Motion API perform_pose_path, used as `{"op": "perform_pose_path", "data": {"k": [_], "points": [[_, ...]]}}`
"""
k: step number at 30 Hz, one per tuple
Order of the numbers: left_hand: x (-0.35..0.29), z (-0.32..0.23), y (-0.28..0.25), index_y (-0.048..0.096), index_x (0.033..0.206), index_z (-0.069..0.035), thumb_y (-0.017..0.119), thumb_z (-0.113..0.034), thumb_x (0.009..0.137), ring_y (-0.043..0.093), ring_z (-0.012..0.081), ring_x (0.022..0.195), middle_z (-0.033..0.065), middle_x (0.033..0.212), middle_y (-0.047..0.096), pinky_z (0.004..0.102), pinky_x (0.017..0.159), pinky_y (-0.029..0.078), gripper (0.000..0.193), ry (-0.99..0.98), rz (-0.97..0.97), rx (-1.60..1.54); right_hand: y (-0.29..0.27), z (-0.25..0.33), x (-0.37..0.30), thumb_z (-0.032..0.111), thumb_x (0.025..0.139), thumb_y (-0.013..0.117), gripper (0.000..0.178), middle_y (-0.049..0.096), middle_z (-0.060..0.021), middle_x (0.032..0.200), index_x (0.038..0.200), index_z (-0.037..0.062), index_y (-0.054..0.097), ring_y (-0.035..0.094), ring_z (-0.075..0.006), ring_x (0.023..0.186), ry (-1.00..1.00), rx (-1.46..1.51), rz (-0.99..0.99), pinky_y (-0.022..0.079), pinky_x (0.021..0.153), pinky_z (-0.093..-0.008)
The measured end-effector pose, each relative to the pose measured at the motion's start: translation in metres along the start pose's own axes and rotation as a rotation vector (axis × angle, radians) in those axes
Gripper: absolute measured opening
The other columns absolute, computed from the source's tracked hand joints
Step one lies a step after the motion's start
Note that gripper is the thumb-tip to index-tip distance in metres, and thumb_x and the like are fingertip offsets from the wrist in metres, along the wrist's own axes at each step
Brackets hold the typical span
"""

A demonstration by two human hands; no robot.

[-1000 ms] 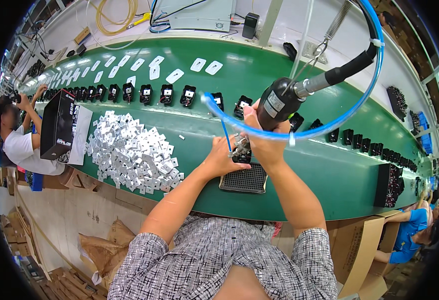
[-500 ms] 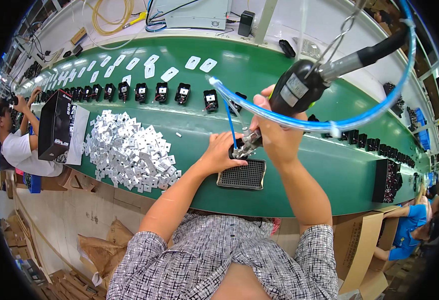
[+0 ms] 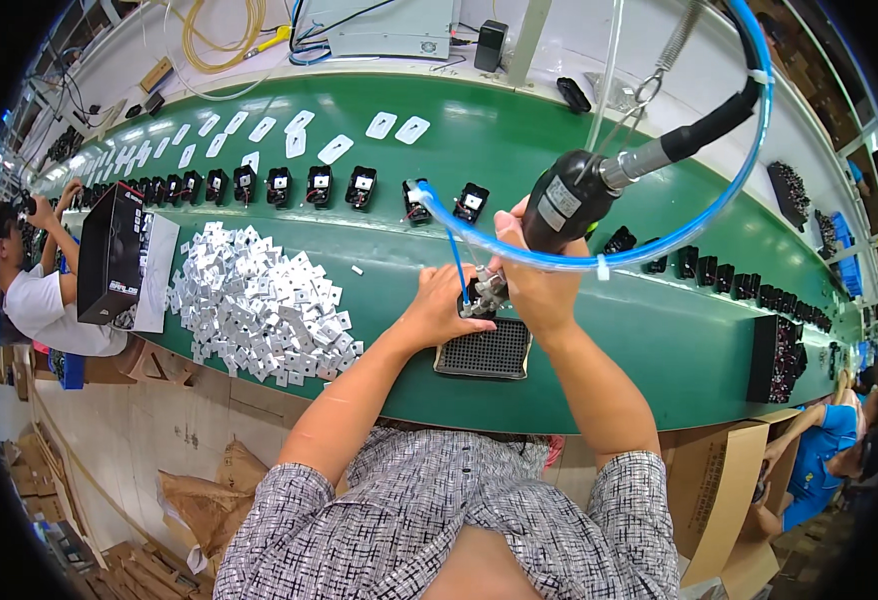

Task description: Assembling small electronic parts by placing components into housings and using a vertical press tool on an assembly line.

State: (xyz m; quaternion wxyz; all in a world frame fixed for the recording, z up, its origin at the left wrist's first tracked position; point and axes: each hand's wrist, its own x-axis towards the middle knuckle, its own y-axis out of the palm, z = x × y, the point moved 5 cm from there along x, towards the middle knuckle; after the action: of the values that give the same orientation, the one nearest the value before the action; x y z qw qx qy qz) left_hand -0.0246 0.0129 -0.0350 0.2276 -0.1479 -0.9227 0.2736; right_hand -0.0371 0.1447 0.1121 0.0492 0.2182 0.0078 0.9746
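Well, from the left, a heap of small pale metal plates [image 3: 264, 305] lies on the green bench [image 3: 409, 390]; they look thin, light and stiff, perhaps sharp at the edges, so pinching one by opposite edges should suit. To their right, the left hand [image 3: 437, 310] is partly closed round a small black housing [image 3: 482, 313], thumb on the near side and fingers on the far side. That housing, mostly hidden, sits just beyond a black gridded tray [image 3: 483, 352]; probably light, rigid plastic, it is best braced by its outer walls. Over it slants the metal nose of an air screwdriver [image 3: 564, 205]. Farther right, the right hand [image 3: 541, 285] wraps the driver's black body. It looks heavy and smooth, though the spring [image 3: 677, 38] above likely takes some weight; the body is the place to grip, clear of the blue hose [image 3: 694, 240].
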Motion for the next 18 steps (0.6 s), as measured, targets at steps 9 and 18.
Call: {"op": "perform_pose_path", "data": {"k": [9,18], "points": [[0.004,0.000,0.000,0.056,0.135,-0.015,0.091,-0.042,0.068,0.057,0.0247,0.111,0.0043,0.125,0.062,0.0408,0.100,0.032,0.081,-0.007,0.050,0.023,-0.001,0.060,0.022,-0.002,0.092,0.065,0.026,0.063,-0.0067,0.078,0.117,-0.0009,0.058,0.058,-0.0130,0.054,-0.028,0.162,0.012,0.047,0.052,-0.0235],[0.000,-0.029,-0.023,0.067,0.123,-0.021,0.089,-0.037,0.069,0.051,0.0256,0.125,0.0001,0.130,0.061,0.0469,0.105,0.027,0.060,0.097,-0.116,-0.036,-0.009,0.061,0.015,0.001,0.092,0.070,0.024,0.069,-0.0091,0.090,0.114,-0.0013,0.063,0.063,-0.0118,0.064,0.028,0.200,0.042,0.052,0.058,-0.0240]]}}
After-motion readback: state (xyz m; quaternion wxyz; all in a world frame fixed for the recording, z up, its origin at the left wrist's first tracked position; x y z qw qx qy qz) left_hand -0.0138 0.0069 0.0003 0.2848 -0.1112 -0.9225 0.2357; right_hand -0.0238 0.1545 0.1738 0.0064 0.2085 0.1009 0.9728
